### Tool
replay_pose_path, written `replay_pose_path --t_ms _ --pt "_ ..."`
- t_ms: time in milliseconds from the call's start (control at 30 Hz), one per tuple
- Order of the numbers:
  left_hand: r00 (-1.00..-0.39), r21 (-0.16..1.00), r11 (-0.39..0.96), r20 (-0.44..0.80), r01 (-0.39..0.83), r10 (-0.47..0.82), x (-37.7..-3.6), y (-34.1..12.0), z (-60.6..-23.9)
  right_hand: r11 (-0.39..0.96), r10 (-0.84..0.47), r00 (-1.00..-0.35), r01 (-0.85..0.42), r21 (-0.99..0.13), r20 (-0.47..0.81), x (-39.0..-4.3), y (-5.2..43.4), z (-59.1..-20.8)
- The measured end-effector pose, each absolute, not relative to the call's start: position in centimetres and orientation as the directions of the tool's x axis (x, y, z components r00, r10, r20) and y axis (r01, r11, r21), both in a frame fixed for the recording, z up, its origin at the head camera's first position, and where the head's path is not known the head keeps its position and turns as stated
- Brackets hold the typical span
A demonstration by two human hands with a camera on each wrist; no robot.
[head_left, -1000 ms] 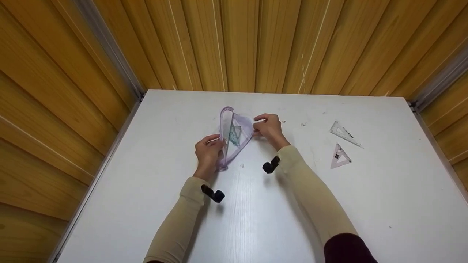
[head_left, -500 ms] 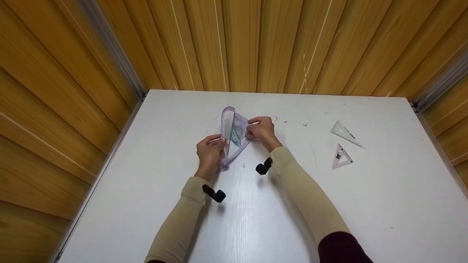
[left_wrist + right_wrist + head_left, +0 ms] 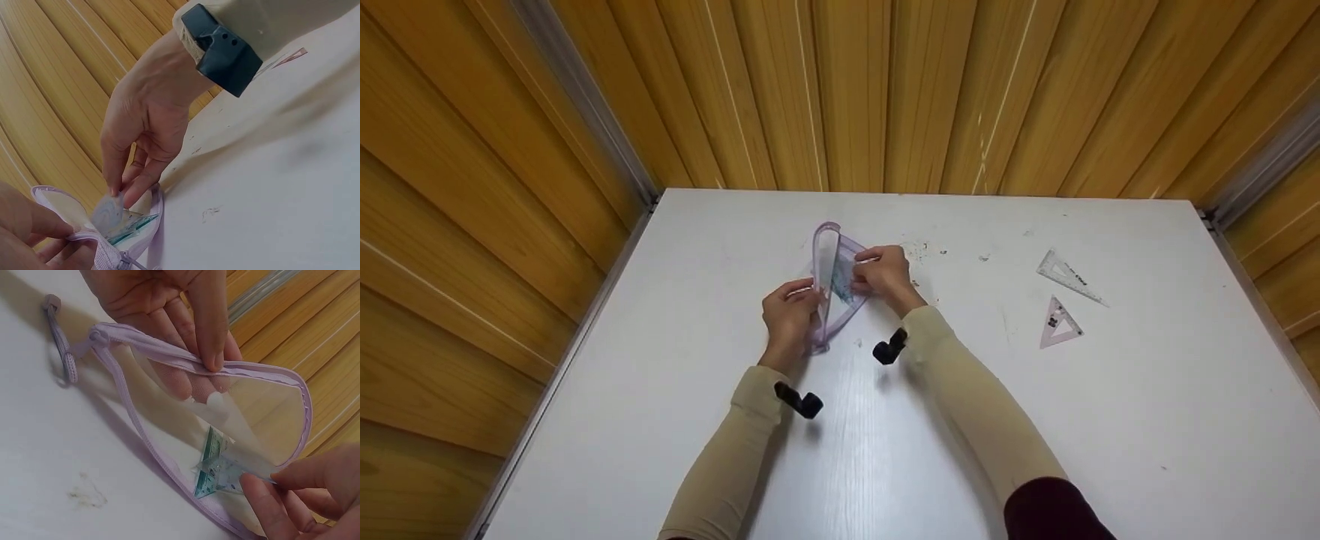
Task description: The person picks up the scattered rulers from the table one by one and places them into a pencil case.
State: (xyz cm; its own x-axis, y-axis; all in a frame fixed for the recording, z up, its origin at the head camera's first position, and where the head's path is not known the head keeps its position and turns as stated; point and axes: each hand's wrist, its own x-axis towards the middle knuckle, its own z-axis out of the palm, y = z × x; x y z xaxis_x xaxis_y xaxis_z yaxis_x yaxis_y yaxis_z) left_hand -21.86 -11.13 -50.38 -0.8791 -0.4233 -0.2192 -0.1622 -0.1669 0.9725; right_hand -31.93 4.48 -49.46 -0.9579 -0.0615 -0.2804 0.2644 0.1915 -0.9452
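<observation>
A lilac zip pouch [image 3: 264, 374] with see-through mesh sides has its mouth spread apart. My left hand [image 3: 790, 315] pinches one zipper edge between thumb and fingers. My right hand [image 3: 883, 274] is at the pouch's opening, thumb and fingers pinching a clear plastic piece [image 3: 230, 475] with faint bluish marks. Its full shape is hidden by the fingers and the pouch. Right beside that piece, a green-edged set square [image 3: 207, 481] lies inside the pouch. The zipper pull [image 3: 97, 338] sits at the near end, with a cord loop [image 3: 70, 363] hanging from it.
Two set squares lie flat to the right on the white table [image 3: 1170, 375]: a clear one [image 3: 1076, 282] and a pinkish one [image 3: 1051, 320] with dark pictures. Small dark smudges [image 3: 943, 252] mark the tabletop. Wood-patterned walls [image 3: 847, 97] stand at the back and sides.
My right hand has moved left and slightly nearer, from the pouch's right rim to further over its opening. The left hand stays on the zipper edge.
</observation>
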Motion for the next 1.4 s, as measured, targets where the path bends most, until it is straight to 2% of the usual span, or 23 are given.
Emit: replay_pose_path --t_ms 467,767,1100,1400 --pt "-0.875 0.970 -0.134 -0.243 -0.205 -0.418 -21.8 -11.2 -50.5 0.227 -0.034 -0.969 0.230 -0.946 -0.244 -31.7 3.6 -49.8" --pt "-0.882 0.971 -0.130 -0.235 -0.199 -0.408 -21.8 -11.3 -50.5 0.279 -0.008 -0.971 0.226 -0.934 -0.237 -31.9 3.5 -50.1" --pt "-0.882 0.975 -0.151 -0.213 -0.163 -0.421 -21.9 -11.3 -50.5 0.268 -0.013 -0.978 0.198 -0.943 -0.209 -31.8 3.6 -50.2" --pt "-0.883 0.975 -0.154 -0.213 -0.162 -0.418 -21.8 -11.3 -50.6 0.340 -0.002 -0.981 0.183 -0.923 -0.195 -32.0 3.6 -50.4"
